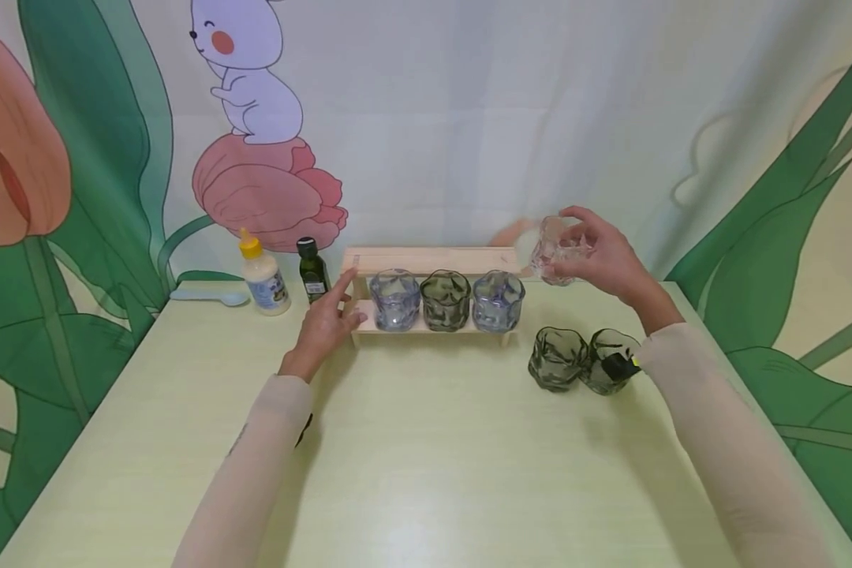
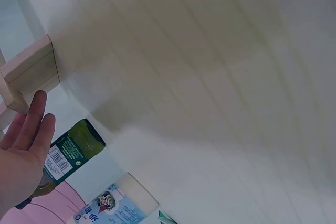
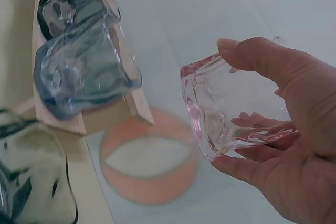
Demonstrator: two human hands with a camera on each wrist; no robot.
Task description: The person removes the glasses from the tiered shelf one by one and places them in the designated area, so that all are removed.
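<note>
My right hand [image 1: 599,254] grips a clear, pink-tinged glass cup [image 1: 552,251] above the table, to the right of a two-tier wooden rack [image 1: 433,259]. In the right wrist view the thumb and fingers hold this cup from opposite sides, tilted. On the rack's lower tier stand a pale blue glass cup [image 1: 395,301], a dark grey-green one [image 1: 446,301] and a second bluish one [image 1: 498,302] in a row. My left hand [image 1: 324,325] touches the rack's left end, its fingers fairly straight in the left wrist view.
Two dark grey-green glass cups, a left one [image 1: 558,360] and a right one [image 1: 608,363], stand on the table [image 1: 426,457] below my right hand. A yellow-capped bottle [image 1: 265,280], a dark green bottle [image 1: 313,270] and a pale blue spoon [image 1: 213,297] are at the back left. A printed curtain [image 1: 426,142] hangs behind.
</note>
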